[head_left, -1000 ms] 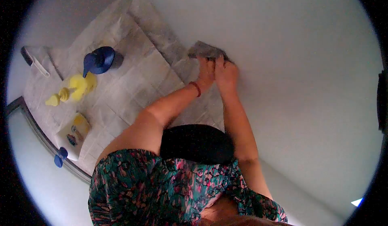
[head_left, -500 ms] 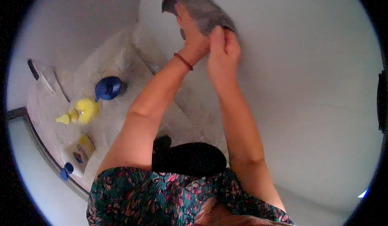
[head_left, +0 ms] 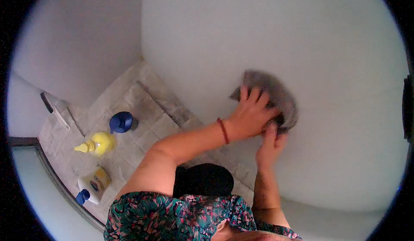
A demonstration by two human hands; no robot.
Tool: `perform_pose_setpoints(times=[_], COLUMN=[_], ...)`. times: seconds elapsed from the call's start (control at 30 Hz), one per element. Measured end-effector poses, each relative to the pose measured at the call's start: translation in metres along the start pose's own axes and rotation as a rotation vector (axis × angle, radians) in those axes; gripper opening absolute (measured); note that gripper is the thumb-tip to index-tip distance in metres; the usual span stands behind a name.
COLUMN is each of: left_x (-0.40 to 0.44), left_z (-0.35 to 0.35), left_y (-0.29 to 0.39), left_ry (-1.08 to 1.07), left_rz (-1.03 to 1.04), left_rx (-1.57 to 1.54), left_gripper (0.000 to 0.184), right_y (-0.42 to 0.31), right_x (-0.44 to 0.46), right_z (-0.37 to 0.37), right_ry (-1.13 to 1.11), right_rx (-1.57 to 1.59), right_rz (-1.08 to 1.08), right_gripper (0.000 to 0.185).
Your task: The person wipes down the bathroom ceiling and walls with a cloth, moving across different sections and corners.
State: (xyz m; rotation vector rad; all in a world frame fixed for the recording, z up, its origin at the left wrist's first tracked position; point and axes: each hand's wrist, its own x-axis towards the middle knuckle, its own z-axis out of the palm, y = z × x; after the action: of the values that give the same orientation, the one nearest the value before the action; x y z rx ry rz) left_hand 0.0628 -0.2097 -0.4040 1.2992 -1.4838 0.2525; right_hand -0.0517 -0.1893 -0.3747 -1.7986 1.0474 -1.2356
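Observation:
A dark grey cloth, curved and partly folded, lies against the pale wall right of centre. My left hand, with a red beaded bracelet at its wrist, is on the cloth, fingers spread and bent over its dark inner side. My right hand is just below it, fingers closed on the cloth's lower edge. Part of the fingertips of both hands is blurred or hidden by the cloth.
On the grey tiled floor stand a blue container, a yellow bottle with a pointed cap and a white bottle with a blue cap. A brush lies by the wall corner. A dark-edged frame runs along the left.
Both hands and the cloth have moved down and to the right across the wall. The left hand now spreads over the cloth. The view has shifted slightly.

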Motion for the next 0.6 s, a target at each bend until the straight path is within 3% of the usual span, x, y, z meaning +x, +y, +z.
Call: perform_pose_setpoints(times=[0.17,0.2,0.23,0.27,0.33,0.4,0.47,0.53,0.6], left_x=[0.163,0.189,0.203,0.215,0.218,0.181,0.128,0.053,-0.027], left_z=[-0.070,-0.081,-0.103,-0.109,-0.114,-0.108,-0.089,-0.050,0.020], left_y=[0.003,-0.004,-0.005,-0.013,-0.043,-0.093,-0.142,-0.161,-0.196], left_ry=[0.605,0.656,0.435,0.604,0.732,0.695,0.619,0.653,0.631], left_rz=[0.088,0.089,-0.003,0.055,-0.064,-0.169,-0.307,-0.342,-0.549], left_rx=[0.194,0.204,-0.055,0.123,0.380,0.336,0.216,0.313,0.123], left_gripper=[0.046,0.045,0.045,0.052,0.047,0.050,0.046,0.054,0.060], right_y=[-0.124,-0.145,-0.165,-0.181,-0.195,-0.175,-0.139,-0.103,-0.058], right_x=[0.089,0.107,0.122,0.133,0.146,0.143,0.129,0.101,0.067], right_z=[0.039,0.047,0.055,0.064,0.088,0.124,0.157,0.175,0.175], right_ry=[0.205,0.180,0.148,0.120,-0.002,0.037,-0.159,-0.403,-0.622], right_rx=[0.161,0.169,0.070,-0.028,-0.235,-0.537,-0.595,-0.844,-0.951], right_rz=[-0.403,-0.508,-0.622,-0.733,-0.757,-0.907,-0.754,-0.506,-0.460], right_gripper=[0.023,0.021,0.021,0.021,0.026,0.032,0.037,0.037,0.038])
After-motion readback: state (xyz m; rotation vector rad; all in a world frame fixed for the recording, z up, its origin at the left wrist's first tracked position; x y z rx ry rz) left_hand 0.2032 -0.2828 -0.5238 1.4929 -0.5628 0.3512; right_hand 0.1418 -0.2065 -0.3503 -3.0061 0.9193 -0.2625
